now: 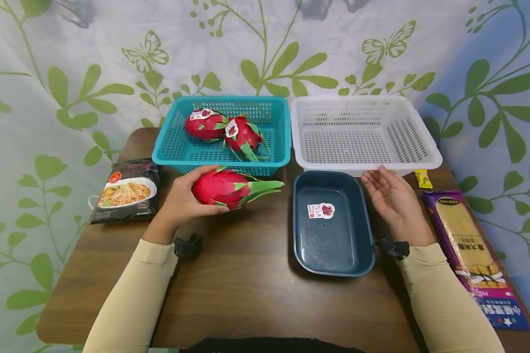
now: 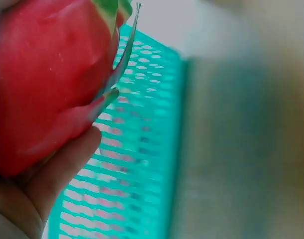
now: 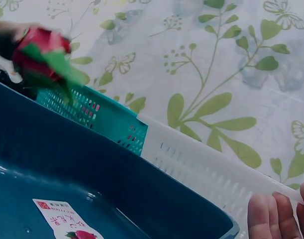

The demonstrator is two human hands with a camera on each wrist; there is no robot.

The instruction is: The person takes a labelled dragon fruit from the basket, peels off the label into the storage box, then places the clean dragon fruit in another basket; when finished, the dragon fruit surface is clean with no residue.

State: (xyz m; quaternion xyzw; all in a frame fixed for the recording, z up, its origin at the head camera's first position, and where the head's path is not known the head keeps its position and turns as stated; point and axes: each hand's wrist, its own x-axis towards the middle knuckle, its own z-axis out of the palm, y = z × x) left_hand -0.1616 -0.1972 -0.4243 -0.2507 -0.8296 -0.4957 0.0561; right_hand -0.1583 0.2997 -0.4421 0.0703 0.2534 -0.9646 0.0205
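My left hand (image 1: 187, 196) grips a red dragon fruit (image 1: 223, 189) with green leafy tips, just in front of the teal basket (image 1: 221, 169). In the left wrist view the dragon fruit (image 2: 47, 74) fills the upper left, with the thumb along its underside. Two more dragon fruits (image 1: 206, 128) with white labels lie inside the teal basket. At the white basket's (image 1: 366, 169) front rim, my right hand (image 1: 390, 201) has its palm turned up and its fingers loosely bent. A dark blue basin (image 1: 331, 250) stands beside that hand, with a dragon fruit sticker (image 1: 321, 211) on its bottom.
A black noodle packet (image 1: 125, 193) lies at the left of the brown table (image 1: 238, 299). On the right are a purple pasta bag (image 1: 472, 250) and a small yellow packet (image 1: 423, 179). A patterned curtain (image 1: 265, 49) hangs behind the baskets.
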